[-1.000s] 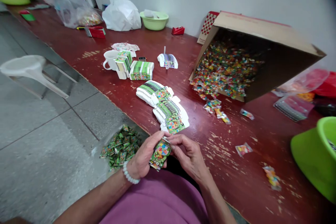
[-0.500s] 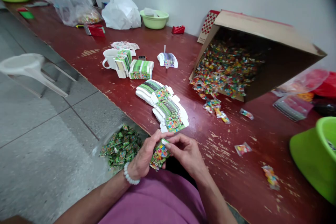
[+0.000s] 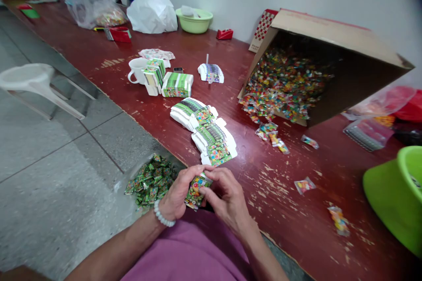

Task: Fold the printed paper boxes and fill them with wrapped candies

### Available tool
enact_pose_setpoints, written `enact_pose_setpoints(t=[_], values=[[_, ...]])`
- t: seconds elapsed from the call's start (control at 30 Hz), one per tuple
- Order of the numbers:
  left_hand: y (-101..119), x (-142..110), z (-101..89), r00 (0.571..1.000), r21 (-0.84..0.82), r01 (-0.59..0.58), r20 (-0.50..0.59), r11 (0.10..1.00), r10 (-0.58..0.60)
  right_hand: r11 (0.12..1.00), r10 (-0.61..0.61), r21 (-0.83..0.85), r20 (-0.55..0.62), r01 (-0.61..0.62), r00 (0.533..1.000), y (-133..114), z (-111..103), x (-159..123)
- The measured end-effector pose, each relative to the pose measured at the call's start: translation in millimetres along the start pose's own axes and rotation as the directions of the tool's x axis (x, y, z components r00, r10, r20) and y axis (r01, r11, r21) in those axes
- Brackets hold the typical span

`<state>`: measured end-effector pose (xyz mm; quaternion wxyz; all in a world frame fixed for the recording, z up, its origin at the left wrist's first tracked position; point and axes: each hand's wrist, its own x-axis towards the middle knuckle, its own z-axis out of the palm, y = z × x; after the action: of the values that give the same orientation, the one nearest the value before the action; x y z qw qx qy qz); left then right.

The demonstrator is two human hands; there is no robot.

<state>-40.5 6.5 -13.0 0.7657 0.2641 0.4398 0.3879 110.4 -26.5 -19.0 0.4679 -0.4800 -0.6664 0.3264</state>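
Observation:
Between my hands, just in front of my body, is a small green printed candy box (image 3: 195, 191). My left hand (image 3: 180, 191) wraps round its left side. My right hand (image 3: 227, 195) grips it from the right, thumb on the printed face and fingers at the top end. Past my hands, two fanned stacks of flat green cartons (image 3: 216, 142) lie on the red table. Low to the left, a clear bag (image 3: 151, 184) holds many filled green boxes.
A tipped cardboard box (image 3: 329, 22) spills wrapped candies (image 3: 280, 88) onto the worn table (image 3: 273, 184). A lime-green basin (image 3: 392, 197) stands at right. Bundled cartons (image 3: 177, 85) sit beside a white mug (image 3: 136, 70). A white stool (image 3: 36, 79) stands on the floor at left.
The white flap at the box's top end no longer shows. My right thumb has slid down onto the printed face, and my right fingers have closed over the top.

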Motion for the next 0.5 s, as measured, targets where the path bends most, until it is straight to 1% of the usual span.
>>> enact_pose_setpoints(t=[0.1,0.2,0.27,0.33,0.4,0.5], values=[[-4,4,-3.4,0.999,0.02,-0.045,-0.016,0.999,0.045,0.971,-0.091,-0.219,0.035,0.096,0.995,-2,6,-5],[-3,6,-1.3,0.999,-0.016,-0.04,-0.007,0.999,0.04,0.919,-0.066,-0.382,0.09,0.095,0.994,-9,11,-6],[-1,6,0.1,0.998,-0.053,-0.057,-0.016,0.997,0.056,0.888,-0.041,-0.452,0.11,0.086,0.993,-14,15,-5],[-1,6,-1.2,0.996,-0.051,-0.092,-0.028,0.994,0.09,0.862,-0.032,-0.498,0.128,0.092,0.991,-16,19,-2],[-1,7,-5.0,0.991,-0.001,-0.134,-0.029,0.991,0.134,0.855,-0.036,-0.508,0.141,0.104,0.989,-14,23,3],[-1,8,-9.8,0.984,0.089,-0.166,-0.049,0.982,0.171,0.887,-0.068,-0.446,0.122,0.116,0.99,-6,28,10]])
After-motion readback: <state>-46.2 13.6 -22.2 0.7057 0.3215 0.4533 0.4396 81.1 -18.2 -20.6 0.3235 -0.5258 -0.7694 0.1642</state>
